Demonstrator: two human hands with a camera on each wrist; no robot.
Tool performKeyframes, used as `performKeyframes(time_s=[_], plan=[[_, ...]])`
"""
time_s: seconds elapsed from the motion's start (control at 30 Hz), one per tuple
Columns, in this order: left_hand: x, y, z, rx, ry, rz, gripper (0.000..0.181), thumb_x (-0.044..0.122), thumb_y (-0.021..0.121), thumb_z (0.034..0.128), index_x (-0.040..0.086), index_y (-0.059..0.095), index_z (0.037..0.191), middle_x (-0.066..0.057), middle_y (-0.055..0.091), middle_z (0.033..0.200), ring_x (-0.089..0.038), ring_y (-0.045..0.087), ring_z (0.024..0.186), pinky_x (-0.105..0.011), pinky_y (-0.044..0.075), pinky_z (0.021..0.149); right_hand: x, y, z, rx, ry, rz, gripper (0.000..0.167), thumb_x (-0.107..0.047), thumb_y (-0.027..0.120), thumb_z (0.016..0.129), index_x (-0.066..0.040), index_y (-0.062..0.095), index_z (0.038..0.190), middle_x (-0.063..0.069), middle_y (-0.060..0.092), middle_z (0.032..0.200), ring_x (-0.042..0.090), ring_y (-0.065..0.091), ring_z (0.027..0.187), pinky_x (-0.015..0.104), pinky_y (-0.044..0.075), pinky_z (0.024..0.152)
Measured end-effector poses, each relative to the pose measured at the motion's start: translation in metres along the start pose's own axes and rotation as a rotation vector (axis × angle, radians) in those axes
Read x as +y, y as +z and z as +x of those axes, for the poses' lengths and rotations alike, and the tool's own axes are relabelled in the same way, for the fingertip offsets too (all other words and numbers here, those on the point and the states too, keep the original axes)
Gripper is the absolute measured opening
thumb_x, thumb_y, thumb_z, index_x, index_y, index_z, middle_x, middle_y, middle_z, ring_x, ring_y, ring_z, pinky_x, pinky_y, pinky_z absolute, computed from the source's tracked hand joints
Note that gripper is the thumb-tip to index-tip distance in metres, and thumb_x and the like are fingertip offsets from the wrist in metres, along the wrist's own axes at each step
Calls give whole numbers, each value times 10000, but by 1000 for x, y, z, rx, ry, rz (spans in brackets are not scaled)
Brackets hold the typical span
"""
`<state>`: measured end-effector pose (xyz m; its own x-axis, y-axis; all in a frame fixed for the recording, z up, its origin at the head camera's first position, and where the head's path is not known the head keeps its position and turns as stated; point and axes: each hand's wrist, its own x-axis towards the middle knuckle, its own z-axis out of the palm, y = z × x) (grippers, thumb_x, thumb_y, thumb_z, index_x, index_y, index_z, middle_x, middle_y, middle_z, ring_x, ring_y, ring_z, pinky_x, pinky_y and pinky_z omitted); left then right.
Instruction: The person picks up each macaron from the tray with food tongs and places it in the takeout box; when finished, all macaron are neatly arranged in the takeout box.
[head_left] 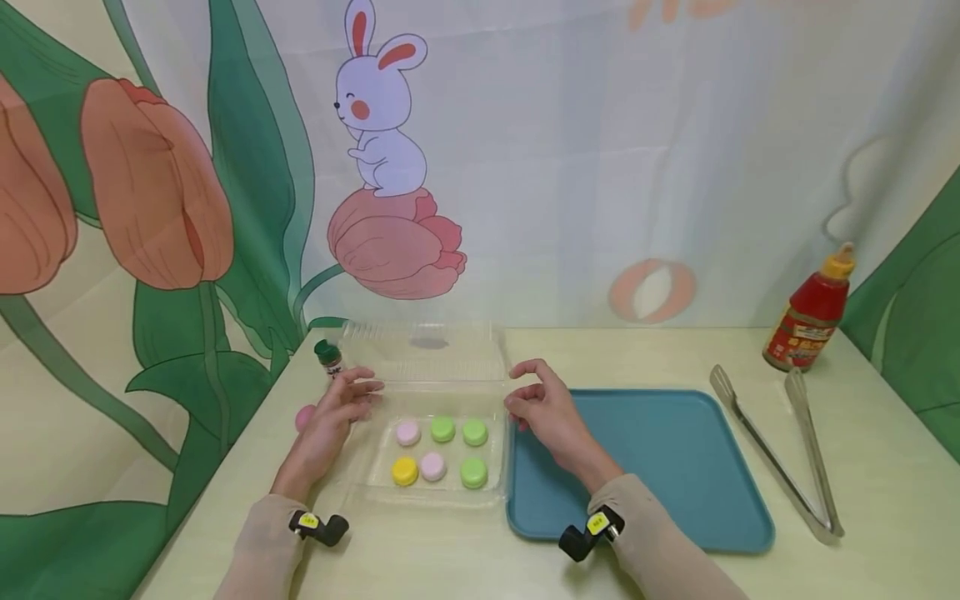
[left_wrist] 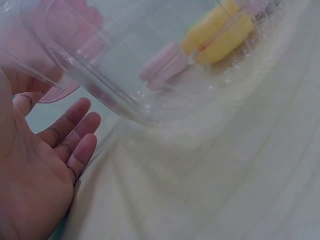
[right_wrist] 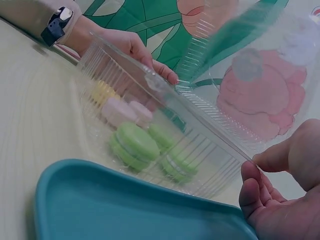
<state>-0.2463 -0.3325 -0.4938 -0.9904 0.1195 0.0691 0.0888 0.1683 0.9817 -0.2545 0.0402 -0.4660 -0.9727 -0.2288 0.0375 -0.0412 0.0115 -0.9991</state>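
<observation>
A clear plastic box [head_left: 435,497] stands on the table with its hinged lid [head_left: 423,354] raised at the back. Inside lie several macarons: a yellow macaron [head_left: 405,472], pink ones [head_left: 408,432] and green ones [head_left: 474,472]. At the left side my left hand [head_left: 326,429] grips the box's rim between thumb and forefinger; the left wrist view shows its other fingers [left_wrist: 80,155] loosely spread, the grip itself partly hidden by plastic. My right hand [head_left: 551,417] pinches the rim at the right back corner, as the right wrist view shows, thumb against forefinger [right_wrist: 250,172].
Right of the box lies a blue tray [head_left: 645,467], partly beneath my right forearm. Metal tongs [head_left: 780,467] lie beyond it, and a red sauce bottle [head_left: 808,312] stands behind them. A green-capped bottle [head_left: 328,357] and a pink object [head_left: 303,417] are near my left hand.
</observation>
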Motion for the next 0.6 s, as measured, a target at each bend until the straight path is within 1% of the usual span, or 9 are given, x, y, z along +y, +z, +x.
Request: performKeyframes(time_s=[0.07, 0.1, 0.17, 0.2, 0.27, 0.33, 0.4, 0.5, 0.6], plan=[[1, 0, 0, 9, 1, -20, 411, 199, 417, 1195, 76, 446, 1585, -158, 483, 1605, -314, 498, 1476, -316, 427, 1134, 0, 1, 0, 13, 3, 15, 287, 24, 630, 1072, -38, 594, 1350, 166, 671, 993, 241, 672, 789, 322, 553, 707], [1, 0, -1, 17, -1, -19, 411, 260, 393, 1211, 65, 471, 1565, -143, 478, 1595, -293, 486, 1477, -325, 412, 1161, 0, 1, 0, 20, 8, 27, 252, 15, 608, 1083, -29, 606, 1331, 168, 667, 990, 233, 669, 779, 309, 552, 697], [1, 1, -2, 38, -12, -5, 477, 383, 352, 1224, 59, 514, 1534, -120, 479, 1562, -273, 460, 1468, -380, 353, 1228, 0, 2, -1, 29, 22, 56, 214, -14, 563, 1107, -2, 624, 1312, 167, 654, 996, 214, 662, 765, 285, 551, 680], [2, 1, -3, 48, -24, 5, 517, 457, 358, 1218, 75, 535, 1517, -109, 485, 1549, -270, 445, 1464, -425, 321, 1252, 0, 2, -1, 34, 31, 73, 210, -29, 542, 1119, 12, 632, 1305, 170, 646, 1001, 206, 656, 760, 276, 552, 673], [2, 1, -3, 65, -53, 25, 534, 521, 412, 1195, 101, 546, 1497, -98, 502, 1535, -273, 415, 1469, -492, 261, 1287, 0, 3, -1, 46, 48, 102, 224, -59, 522, 1135, 26, 644, 1303, 162, 637, 1011, 191, 648, 753, 265, 553, 662], [1, 1, -3, 73, -65, 40, 504, 491, 467, 1188, 97, 558, 1490, -115, 520, 1552, -298, 413, 1485, -536, 243, 1292, 0, 4, -1, 53, 55, 105, 238, -66, 532, 1126, 36, 649, 1307, 154, 633, 1006, 184, 645, 750, 265, 552, 661], [0, 0, -2, 76, -71, 35, 422, 384, 488, 1195, 90, 562, 1488, -125, 529, 1563, -305, 423, 1484, -524, 277, 1273, -1, 5, -2, 62, 58, 90, 238, -62, 555, 1108, 34, 657, 1300, 146, 642, 982, 185, 642, 745, 277, 555, 668], [-4, -1, -2, 72, -57, 23, 363, 197, 448, 1186, 80, 564, 1510, -135, 546, 1558, -273, 461, 1463, -407, 358, 1229, -3, 5, -3, 69, 55, 41, 223, -53, 592, 1077, 16, 675, 1272, 122, 654, 943, 193, 643, 741, 298, 558, 684], [-7, -2, -2, 70, -55, 34, 375, 142, 441, 1172, 99, 581, 1516, -118, 567, 1530, -239, 500, 1423, -294, 428, 1158, -5, 4, -5, 56, 43, -12, 209, -65, 618, 1085, 4, 687, 1270, 132, 675, 963, 206, 650, 751, 320, 563, 705]])
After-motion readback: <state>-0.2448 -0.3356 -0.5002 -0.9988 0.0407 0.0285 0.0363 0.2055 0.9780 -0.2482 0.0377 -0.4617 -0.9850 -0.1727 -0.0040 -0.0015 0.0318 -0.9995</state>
